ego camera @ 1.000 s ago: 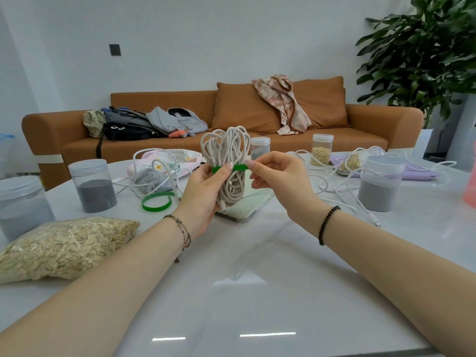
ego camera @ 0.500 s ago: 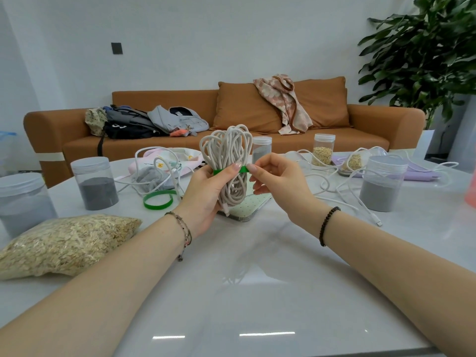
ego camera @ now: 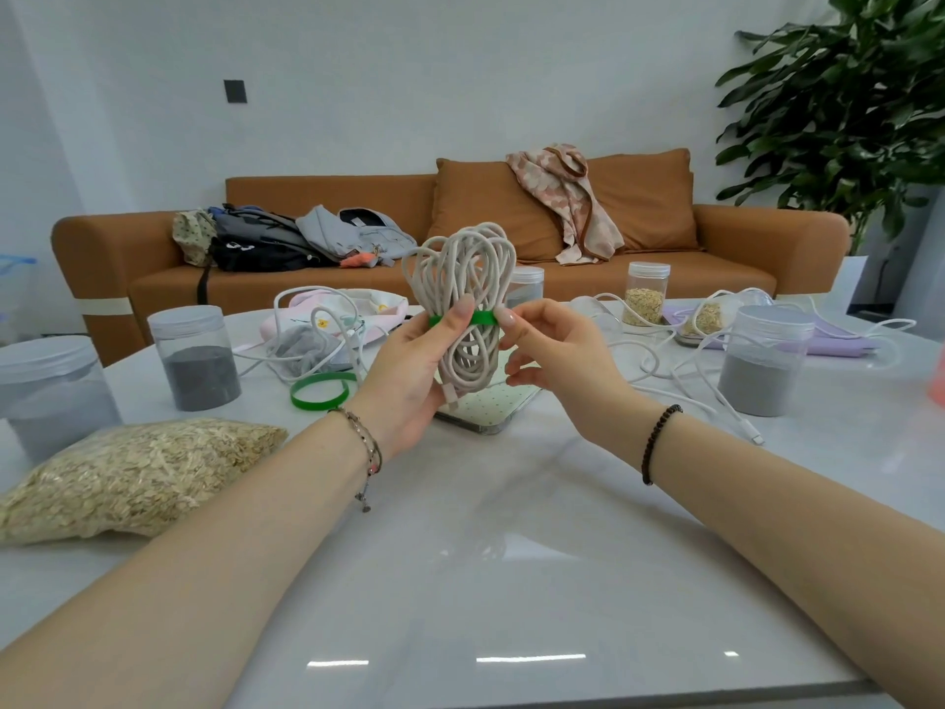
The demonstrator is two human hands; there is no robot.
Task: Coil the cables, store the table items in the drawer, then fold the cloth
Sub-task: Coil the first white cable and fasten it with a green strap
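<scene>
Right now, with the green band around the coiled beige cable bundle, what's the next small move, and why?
The left hand grips the coiled beige cable bundle; the thin green band circles its middle, pinched by the right hand. I'd probably ease the band snug, then let go.

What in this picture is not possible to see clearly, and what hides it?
Head view: ends of the green band round the coiled cable, covered by the left hand and right hand; fastened or not is unclear.
Head view: the dotted pad, mostly behind coil and hands.
Head view: the pink object, cut by the right edge.
The drawer: nowhere in view.
</scene>
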